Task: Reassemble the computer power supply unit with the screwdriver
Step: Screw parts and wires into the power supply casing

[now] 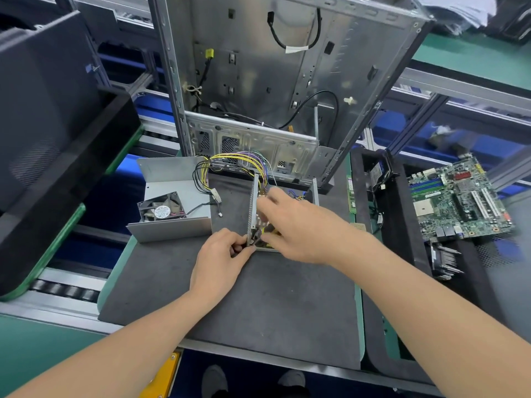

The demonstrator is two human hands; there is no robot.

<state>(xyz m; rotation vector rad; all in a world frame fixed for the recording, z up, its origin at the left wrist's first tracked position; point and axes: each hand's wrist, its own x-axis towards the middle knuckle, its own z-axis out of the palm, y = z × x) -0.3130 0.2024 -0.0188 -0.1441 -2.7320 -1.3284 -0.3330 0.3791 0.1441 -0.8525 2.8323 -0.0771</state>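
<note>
View from above onto a dark mat [258, 305] on a tabletop, where two bare hands work on an opened power supply unit [253, 205]. The unit sits in the middle of the mat, just near of an upright, emptied computer case [258, 67]. The left hand [221, 259] pinches the near corner of the unit's left wall between thumb and fingers [227, 239]. The right hand [298, 225] reaches over into the unit's inside. Its fingers [271, 196] are blurred, so it cannot be told whether they pinch anything. The likely risks are these: a wire could get trapped between board and wall while the parts are seated, the thin wall could tip if the pinch slips, and a screw could drop in among the components. No screwdriver is visible, so fastening seems not yet begun. The unit is a grey metal tray with a perforated left wall standing on edge and a plain wall on its right, with its parts mostly hidden under the right hand. A bundle of yellow, black and purple wires [230, 163] loops out of its far end, and one branch ends in a white connector [216, 196] lying on the mat. The unit's bent metal cover [178, 225] lies apart to the left, a small black fan [161, 210] inside it. A green motherboard [459, 202] rests on a black tray well to the right.
</note>
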